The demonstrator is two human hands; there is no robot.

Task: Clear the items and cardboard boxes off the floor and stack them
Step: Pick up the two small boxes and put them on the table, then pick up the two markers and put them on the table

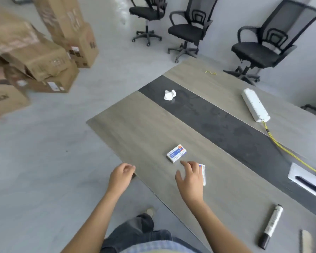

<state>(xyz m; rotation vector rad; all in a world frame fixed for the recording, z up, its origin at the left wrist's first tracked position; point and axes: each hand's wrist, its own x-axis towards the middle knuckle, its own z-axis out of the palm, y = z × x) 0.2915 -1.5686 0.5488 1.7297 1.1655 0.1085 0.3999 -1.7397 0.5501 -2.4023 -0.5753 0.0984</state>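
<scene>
A small white and blue box (177, 153) lies on the grey table (144, 128). A second small box (203, 174) lies just right of my right hand (190, 177), partly hidden by it. That hand hovers over the table with fingers spread and relaxed, fingertips close to the first box, holding nothing. My left hand (121, 177) rests at the table's near-left edge with loosely curled fingers. Several cardboard boxes (35, 52) are piled on the floor at the far left, some tilted.
On the table lie a crumpled tissue (169, 95), a white power strip (255, 105) with a yellow cable (288, 152), a black marker (271, 226) and a white tray (307, 180). Three black office chairs (188, 30) stand beyond the table.
</scene>
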